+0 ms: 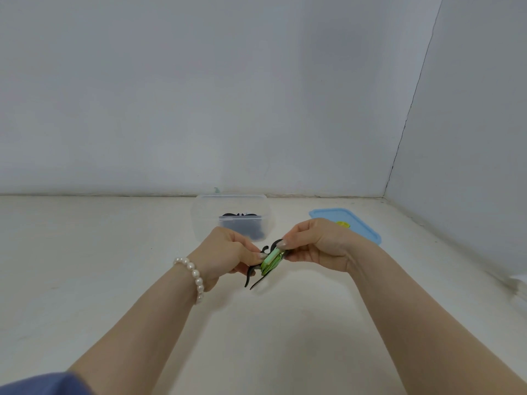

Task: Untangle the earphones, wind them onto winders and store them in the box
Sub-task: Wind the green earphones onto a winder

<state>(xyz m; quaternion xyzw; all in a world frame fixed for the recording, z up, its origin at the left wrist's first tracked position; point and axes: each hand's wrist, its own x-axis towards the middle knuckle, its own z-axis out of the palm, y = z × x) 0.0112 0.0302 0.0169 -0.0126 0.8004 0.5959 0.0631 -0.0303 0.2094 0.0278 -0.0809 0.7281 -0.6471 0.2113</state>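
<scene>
Both hands meet above the tabletop [114,252]: left hand [228,252] and right hand [316,243] each have fingers clamped on one black winder [258,273] wrapped in green earphones [271,259]. Behind stands one clear box [231,218] holding dark winders; one blue lid [362,228] lies right.

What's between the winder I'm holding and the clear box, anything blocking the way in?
Nothing visible blocks it. The winder, wound with green cord, is held by the left hand and right hand just in front of the clear box. The box is open; its blue lid lies to the right.
</scene>
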